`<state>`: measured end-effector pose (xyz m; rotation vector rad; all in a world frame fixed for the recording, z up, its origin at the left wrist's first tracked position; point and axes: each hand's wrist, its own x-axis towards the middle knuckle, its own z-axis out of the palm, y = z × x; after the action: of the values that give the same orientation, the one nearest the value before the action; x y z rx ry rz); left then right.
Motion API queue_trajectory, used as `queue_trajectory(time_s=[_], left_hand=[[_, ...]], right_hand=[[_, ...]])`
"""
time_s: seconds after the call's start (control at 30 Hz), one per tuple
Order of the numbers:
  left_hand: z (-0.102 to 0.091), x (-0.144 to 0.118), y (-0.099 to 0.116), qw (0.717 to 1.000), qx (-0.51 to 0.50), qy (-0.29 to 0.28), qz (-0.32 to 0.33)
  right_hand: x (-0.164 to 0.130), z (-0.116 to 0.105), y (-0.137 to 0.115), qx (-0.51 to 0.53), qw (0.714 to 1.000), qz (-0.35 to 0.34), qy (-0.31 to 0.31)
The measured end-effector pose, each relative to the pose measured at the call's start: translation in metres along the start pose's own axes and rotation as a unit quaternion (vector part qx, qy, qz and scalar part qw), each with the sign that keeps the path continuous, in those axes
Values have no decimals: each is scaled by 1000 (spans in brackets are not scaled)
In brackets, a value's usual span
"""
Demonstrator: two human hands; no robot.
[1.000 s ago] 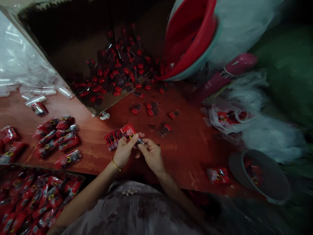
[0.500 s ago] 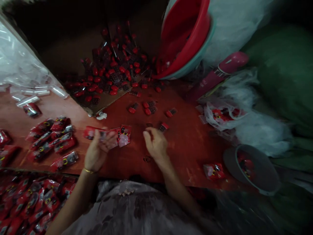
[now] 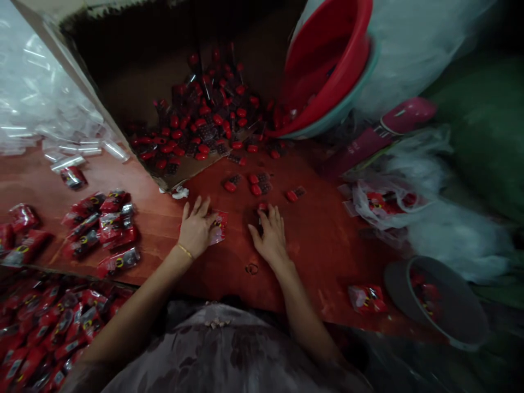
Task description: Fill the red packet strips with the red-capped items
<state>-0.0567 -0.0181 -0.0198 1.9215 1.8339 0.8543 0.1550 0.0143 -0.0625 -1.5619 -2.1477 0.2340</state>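
Observation:
My left hand (image 3: 196, 229) lies palm down with spread fingers over red printed cards (image 3: 219, 226), covering part of them. Its wrist bears a gold-coloured bangle (image 3: 185, 251). To the right, my right hand (image 3: 271, 237) has its fingers stretched out and thumb apart, over a small clear container with a red cap (image 3: 262, 207). That container is partly hidden under the fingers. Just beyond it lie more red-capped containers (image 3: 256, 189). Dark rings (image 3: 251, 268) rest on the table between my forearms. Filled red packets (image 3: 117, 228) form a pile on the left.
A cardboard box (image 3: 96, 93) holds many red-capped containers (image 3: 204, 128). Red basin (image 3: 360, 49) tilts at its right, near a pink bottle (image 3: 380, 131). A grey bucket (image 3: 397, 289) and packet (image 3: 367, 299) sit right. Clear sleeves (image 3: 69, 147) and more packets (image 3: 49, 327) lie left.
My left hand has let go of a red packet, which now appears on the left pile, and has moved onto the cards. My right fingers have uncurled toward the red-capped container. The view has shifted slightly.

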Motion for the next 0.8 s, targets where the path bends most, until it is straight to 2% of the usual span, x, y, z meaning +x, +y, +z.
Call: queue_trajectory(time_s=[0.1,0.27,0.33,0.43,0.6,0.7,0.8], left_hand=[[12,4,-9,996,75,-40,26],[18,1,-10,993,111,-40,29],[13,4,-10,988,146,-41,22],[-7,12,-18,979,206,-1,-13],[-38,28,-44,939,300,51,-161],[-42,38,-58,928,337,42,-157],[-42,45,-62,928,344,-1,-145]], right_hand=[[-5,-3,-2,9,1000,-22,18],[-5,-7,-7,20,997,-55,47],[-6,-6,-9,25,995,-72,60],[-7,-3,-8,31,993,-91,73],[-7,1,-4,32,991,-102,85],[-6,2,-3,36,989,-109,94],[-6,4,-2,42,988,-111,103]])
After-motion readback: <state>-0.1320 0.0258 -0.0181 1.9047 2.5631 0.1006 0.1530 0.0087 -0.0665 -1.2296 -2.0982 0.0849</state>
